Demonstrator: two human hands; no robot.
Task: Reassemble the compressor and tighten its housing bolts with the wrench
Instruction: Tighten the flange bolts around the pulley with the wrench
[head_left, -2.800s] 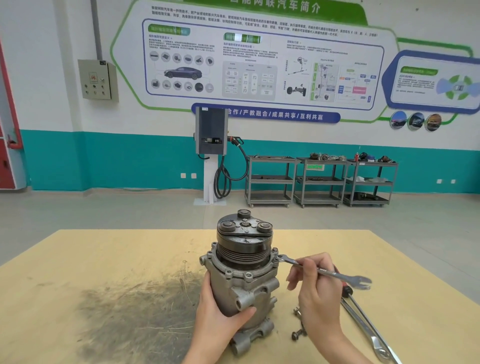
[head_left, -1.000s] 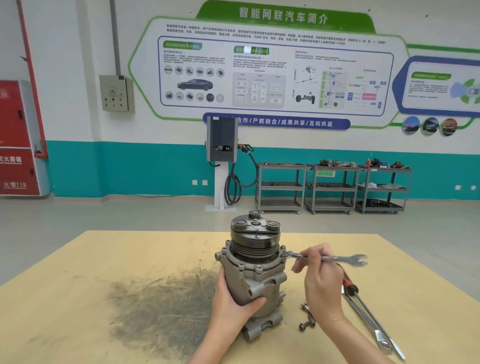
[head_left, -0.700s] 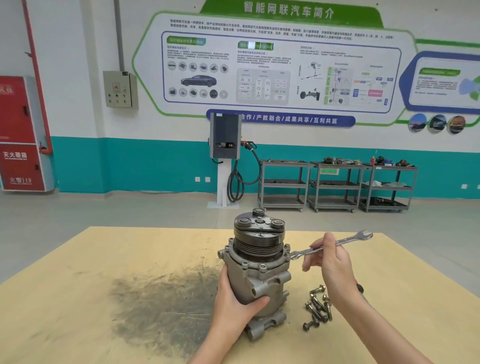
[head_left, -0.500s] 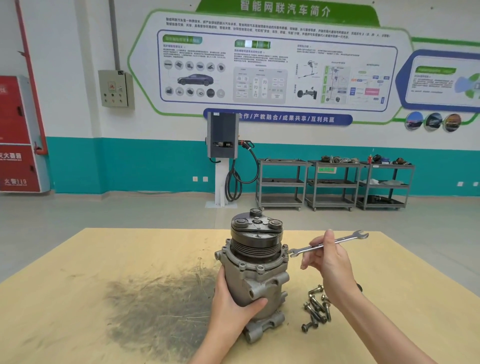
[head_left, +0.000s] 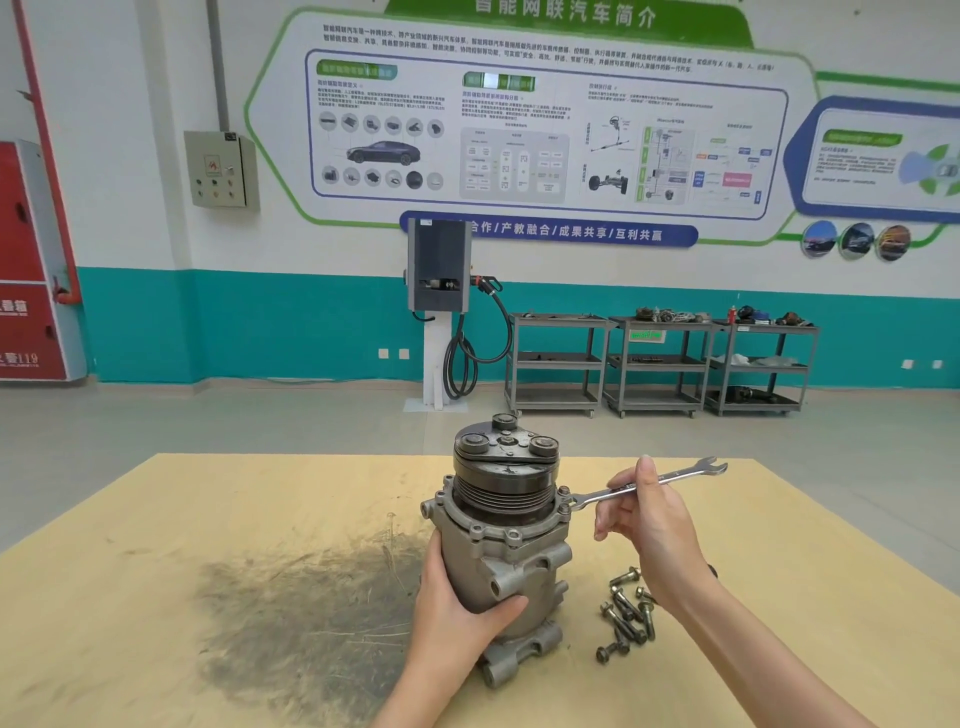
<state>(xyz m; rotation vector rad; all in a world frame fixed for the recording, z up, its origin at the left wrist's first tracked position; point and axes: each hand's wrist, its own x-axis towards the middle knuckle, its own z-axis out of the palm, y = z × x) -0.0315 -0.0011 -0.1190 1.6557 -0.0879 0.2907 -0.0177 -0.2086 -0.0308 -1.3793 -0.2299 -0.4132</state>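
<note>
Our right hand had swung the wrench back on a housing bolt, tightening underway; our left hand clamped the compressor upright, loose bolts below the right wrist.

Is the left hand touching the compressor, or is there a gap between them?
Touching. The head view shows the left hand wrapped around the compressor housing, thumb lying across its front face and palm against its left side, with no gap visible.

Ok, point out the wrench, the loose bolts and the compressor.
wrench (head_left: 675, 475): head view, on the bare shank beyond the fingers.
loose bolts (head_left: 626, 613): head view, middle of the pile.
compressor (head_left: 498, 561): head view, on the grey housing below the pulley.
</note>
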